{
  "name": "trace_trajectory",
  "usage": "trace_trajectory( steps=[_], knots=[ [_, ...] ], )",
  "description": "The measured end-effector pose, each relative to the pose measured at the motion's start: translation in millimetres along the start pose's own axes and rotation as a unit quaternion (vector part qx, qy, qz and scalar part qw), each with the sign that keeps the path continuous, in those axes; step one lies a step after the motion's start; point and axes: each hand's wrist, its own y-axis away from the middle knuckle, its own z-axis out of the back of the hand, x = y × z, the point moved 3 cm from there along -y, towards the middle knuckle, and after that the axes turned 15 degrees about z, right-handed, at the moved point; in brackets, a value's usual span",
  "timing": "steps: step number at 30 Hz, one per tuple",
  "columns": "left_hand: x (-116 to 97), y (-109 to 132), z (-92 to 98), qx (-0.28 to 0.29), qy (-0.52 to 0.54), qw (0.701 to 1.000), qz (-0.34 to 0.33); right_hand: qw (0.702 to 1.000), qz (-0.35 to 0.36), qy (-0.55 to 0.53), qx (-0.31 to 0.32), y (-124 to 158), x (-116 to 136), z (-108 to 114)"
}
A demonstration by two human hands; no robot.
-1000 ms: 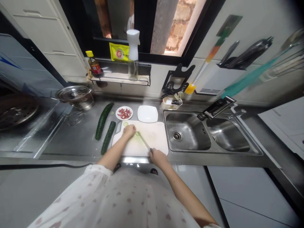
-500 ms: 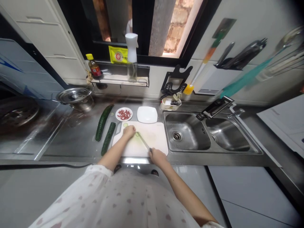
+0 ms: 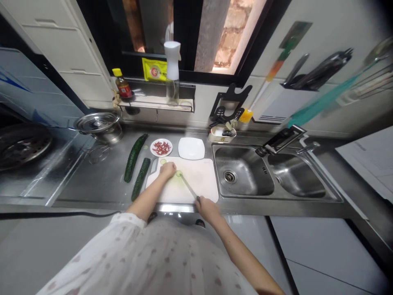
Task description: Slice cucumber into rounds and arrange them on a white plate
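Observation:
On the white cutting board point(image 3: 199, 186), my left hand point(image 3: 168, 169) is closed with its fingers curled over a cucumber piece, mostly hidden beneath it. A pale green cut round point(image 3: 179, 174) shows just right of those fingers. My right hand point(image 3: 208, 208) grips the handle of a kitchen knife point(image 3: 188, 185), whose blade points up and left with its tip at the round. One cucumber slice point(image 3: 163, 161) lies near the board's top left corner. Left of the board are a whole cucumber point(image 3: 135, 159) and a cut length of cucumber point(image 3: 141, 178).
Behind the board stand a plate of chopped red pieces point(image 3: 161, 148) and a white dish point(image 3: 191, 148). A double sink point(image 3: 245, 192) adjoins on the right. At the left is a lidded steel pot point(image 3: 102, 126). A shelf point(image 3: 181, 105) holds a spray bottle point(image 3: 172, 73).
The knife and my right hand have shifted slightly right and down, while my left hand stays almost in place. The whole view has also drifted a little.

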Motion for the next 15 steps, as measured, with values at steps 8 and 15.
trace_trajectory(
  steps=[8,15],
  knots=[
    [-1,0,1.0,0.003,-0.002,1.000,-0.001,1.000,0.020,0.005,-0.020,-18,-1,-5],
    [-1,-1,2.7,0.006,-0.003,1.000,0.002,1.000,0.017,0.004,-0.014,-18,2,0]
  ],
)
